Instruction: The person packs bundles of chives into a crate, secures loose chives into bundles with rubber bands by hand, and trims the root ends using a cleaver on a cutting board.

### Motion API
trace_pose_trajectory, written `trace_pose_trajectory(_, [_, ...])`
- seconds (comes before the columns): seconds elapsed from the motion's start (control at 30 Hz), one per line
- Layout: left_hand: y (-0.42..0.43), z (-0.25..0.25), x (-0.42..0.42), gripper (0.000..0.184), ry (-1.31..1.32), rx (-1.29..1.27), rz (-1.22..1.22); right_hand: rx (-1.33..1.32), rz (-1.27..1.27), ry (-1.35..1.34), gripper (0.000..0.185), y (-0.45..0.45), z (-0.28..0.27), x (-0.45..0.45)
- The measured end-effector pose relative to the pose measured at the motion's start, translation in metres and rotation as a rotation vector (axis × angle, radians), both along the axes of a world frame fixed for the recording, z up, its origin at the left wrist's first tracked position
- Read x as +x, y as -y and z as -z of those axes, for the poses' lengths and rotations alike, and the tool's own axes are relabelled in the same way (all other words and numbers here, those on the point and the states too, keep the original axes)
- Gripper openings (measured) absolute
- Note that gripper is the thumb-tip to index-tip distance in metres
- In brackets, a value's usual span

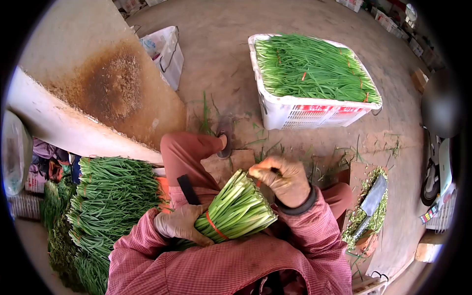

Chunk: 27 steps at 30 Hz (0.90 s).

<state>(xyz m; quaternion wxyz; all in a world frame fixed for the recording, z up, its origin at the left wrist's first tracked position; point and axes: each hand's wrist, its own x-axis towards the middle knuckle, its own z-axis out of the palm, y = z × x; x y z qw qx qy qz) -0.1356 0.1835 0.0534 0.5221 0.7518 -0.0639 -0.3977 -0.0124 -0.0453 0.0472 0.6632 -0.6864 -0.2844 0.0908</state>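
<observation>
A thick bundle of garlic chives (236,209) lies across my lap, its pale cut ends pointing up and to the right. One red rubber band (215,226) circles it. My left hand (184,223), gloved, wraps round the bundle from the left near that band. By the upper right of the cut ends is my right hand (284,179), also gloved, with thumb and fingers pinched together. A short bit of red band (258,183) shows at those fingertips; the rest of it is hidden.
A white crate (314,115) full of banded chives stands ahead. More chives (110,196) are stacked at my left. On the right, a cleaver (373,195) rests among chopped trimmings on a board (356,177). Another white crate (172,59) sits beside the stained wall (64,49).
</observation>
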Motion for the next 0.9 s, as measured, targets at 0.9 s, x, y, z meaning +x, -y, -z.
trace_pose_trajectory(0.9, [0.009,-0.014,0.006,0.093,-0.027,0.070,0.072,-0.230,0.851,0.087,0.009,0.227,0.069,0.075])
